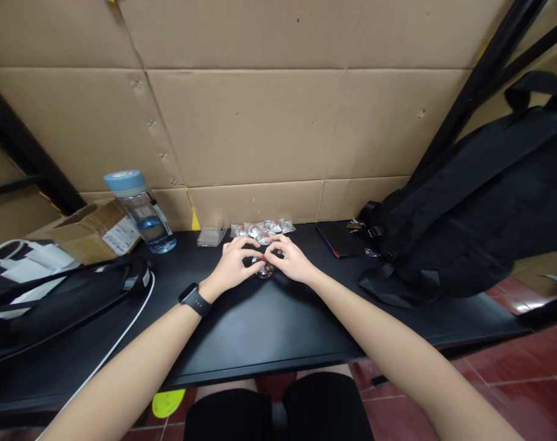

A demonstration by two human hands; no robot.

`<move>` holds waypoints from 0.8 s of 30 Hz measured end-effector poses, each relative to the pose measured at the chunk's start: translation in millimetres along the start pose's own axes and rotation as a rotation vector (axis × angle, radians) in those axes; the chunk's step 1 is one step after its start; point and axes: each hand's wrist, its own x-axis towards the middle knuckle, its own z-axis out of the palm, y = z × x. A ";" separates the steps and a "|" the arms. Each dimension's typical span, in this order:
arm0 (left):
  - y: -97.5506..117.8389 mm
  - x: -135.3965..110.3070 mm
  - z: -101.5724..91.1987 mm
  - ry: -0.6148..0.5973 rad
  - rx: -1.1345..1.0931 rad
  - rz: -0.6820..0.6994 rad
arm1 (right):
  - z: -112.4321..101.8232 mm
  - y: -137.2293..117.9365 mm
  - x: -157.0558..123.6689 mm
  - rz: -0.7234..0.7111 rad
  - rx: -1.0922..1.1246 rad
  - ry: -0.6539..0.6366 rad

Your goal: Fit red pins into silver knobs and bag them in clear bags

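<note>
Both hands meet over the middle of the black desk (260, 331). Between them is a small shiny silver, round object (264, 271) with a bit of red at its top; its exact kind is too small to make out. My left hand (235, 263), with a black watch on the wrist, pinches it from the left with thumb and forefinger. From the right, the fingertips of my right hand (290, 258) close on its red top. Just behind lie several similar silver and red pieces in clear wrapping (255, 229). A stack of clear plastic sleeves (209, 236) sits left of them.
At the left stand a water bottle (143, 214), an open cardboard box (92, 236) and a black bag (71, 300) with a white cable (127, 331). On the right are a dark flat tablet-like thing (338, 240) and a large black backpack (471, 196). A cardboard wall (260, 122) rises behind.
</note>
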 end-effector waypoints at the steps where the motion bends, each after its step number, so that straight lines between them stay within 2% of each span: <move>1: -0.2 0.1 0.7 -0.003 -0.002 -0.002 | 0.7 -0.1 0.1 0.000 -0.006 0.001; 7: -2.7 1.0 -0.3 0.034 0.081 -0.044 | 0.2 1.2 -1.2 -0.093 -0.030 -0.043; 15: -16.9 0.8 -10.3 0.013 0.174 -0.112 | -1.6 6.9 -5.0 -0.164 -0.339 -0.201; 19: -14.3 0.8 -10.4 0.023 0.127 -0.136 | -3.5 5.2 -3.9 -0.166 -0.384 -0.204; 24: -2.0 1.3 -10.7 0.031 0.075 -0.233 | -5.2 1.5 -4.5 -0.067 -0.334 -0.138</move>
